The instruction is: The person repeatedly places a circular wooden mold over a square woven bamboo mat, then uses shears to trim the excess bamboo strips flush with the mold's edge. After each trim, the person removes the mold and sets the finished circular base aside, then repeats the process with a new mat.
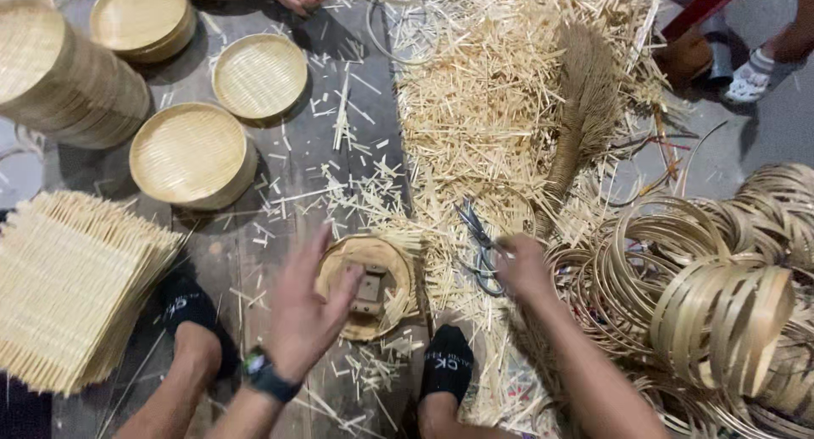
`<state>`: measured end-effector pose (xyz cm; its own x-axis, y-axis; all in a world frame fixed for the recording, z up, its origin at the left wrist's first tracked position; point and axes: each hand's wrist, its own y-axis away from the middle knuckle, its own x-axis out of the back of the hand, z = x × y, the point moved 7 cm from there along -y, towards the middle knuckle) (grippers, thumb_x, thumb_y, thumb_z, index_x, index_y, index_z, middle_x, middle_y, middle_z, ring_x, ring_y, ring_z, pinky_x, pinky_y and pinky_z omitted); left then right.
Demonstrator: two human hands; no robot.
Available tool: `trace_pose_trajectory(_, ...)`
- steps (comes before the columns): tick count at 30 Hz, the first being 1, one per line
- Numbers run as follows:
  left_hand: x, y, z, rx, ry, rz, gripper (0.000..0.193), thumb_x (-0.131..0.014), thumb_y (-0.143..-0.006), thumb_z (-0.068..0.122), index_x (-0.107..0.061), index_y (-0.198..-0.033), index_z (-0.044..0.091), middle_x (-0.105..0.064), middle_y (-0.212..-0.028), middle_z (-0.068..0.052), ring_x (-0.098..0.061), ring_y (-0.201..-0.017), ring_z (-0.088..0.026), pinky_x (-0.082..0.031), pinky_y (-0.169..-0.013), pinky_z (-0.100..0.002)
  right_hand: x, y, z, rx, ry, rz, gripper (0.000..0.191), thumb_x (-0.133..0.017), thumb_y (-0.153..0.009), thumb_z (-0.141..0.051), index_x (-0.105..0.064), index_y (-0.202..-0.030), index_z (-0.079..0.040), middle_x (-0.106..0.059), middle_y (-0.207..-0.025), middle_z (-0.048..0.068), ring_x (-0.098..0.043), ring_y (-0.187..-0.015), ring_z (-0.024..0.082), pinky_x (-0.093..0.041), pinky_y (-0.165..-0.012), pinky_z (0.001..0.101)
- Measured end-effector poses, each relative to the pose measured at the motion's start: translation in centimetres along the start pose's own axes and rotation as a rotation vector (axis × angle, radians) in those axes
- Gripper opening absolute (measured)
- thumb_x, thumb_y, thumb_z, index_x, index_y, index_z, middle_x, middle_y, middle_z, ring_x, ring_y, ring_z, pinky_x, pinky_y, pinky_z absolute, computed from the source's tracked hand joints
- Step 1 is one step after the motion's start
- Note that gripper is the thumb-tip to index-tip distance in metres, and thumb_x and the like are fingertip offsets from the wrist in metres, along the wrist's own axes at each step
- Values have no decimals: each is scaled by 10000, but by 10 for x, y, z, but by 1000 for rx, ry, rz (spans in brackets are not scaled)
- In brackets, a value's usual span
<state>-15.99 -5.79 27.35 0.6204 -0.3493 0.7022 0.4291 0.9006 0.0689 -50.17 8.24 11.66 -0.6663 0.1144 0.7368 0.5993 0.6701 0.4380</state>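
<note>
- Pale bamboo fills the view: a round wooden form [366,288] sits on the floor [254,236] between the person's two black-socked feet, ringed with a bamboo band, with a small block at its centre.
- The left hand [307,308] hovers open just left of the form, fingers spread and blurred, its fingertips over the rim; a dark watch [269,376] sits on the wrist.
- The right hand [521,265] reaches out to the right of the form, fingers curled loosely at the handles of grey scissors [479,246] lying on the cuttings; whether it actually grips them I cannot tell.
- A heap of bamboo offcuts [492,100] spreads behind the scissors, with a straw brush [581,108] lying on it.
- Bent bamboo hoops [721,312] pile up at the right.
- Finished round woven trays [191,155] stand at the upper left, some stacked.
- Square woven mats [68,286] lie stacked at the left edge.
- Another person's foot shows at the upper right.
</note>
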Motion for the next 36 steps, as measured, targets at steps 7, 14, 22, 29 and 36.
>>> trace_pose_trajectory(7,-170,9,-146,214,-280,-17,1260,-825,-674,604,-182,-1631,95,-359,-1530,-325,-325,-1361,-517,-253,-1112,-641,-106,-38,72,536,354,299,77,-662,-882,-73,-735,-906,-85,-695,-882,100,-663,-905,275,-516,-935,453)
trace_pose_trajectory(14,-202,16,-154,195,-328,50,1086,-794,-695,465,-260,-1609,224,-502,-1445,-230,-443,-1274,-455,-359,-1105,-595,-13,-65,74,467,475,516,90,-679,-930,-101,-718,-1004,-69,-684,-945,104,-656,-924,246,-552,-870,424)
trace_pose_trajectory(22,-158,15,-110,-116,-314,125,900,-786,-706,361,-415,-1526,377,-596,-1356,-187,-499,-1296,-429,-381,-1020,-607,-87,-50,101,-128,472,-196,413,-800,-855,-176,-650,-1192,10,-640,-1219,189,-637,-1132,303,-554,-974,409)
trace_pose_trajectory(29,-195,4,-138,-118,-367,-126,908,-815,-691,391,-420,-1508,404,-543,-1431,-191,-493,-1276,-415,-383,-1029,-602,-107,-68,153,-229,57,-109,463,-764,-759,-92,-604,-1192,-50,-697,-1012,182,-692,-938,341,-576,-844,469)
trace_pose_trajectory(36,-195,6,-148,-55,-252,-105,1135,-822,-620,612,-339,-1566,211,-322,-1603,-269,-194,-1465,-506,-139,-1082,-716,-117,-23,122,-132,85,-392,454,-753,-824,-396,-642,-1030,-7,-693,-873,134,-689,-823,293,-580,-814,463)
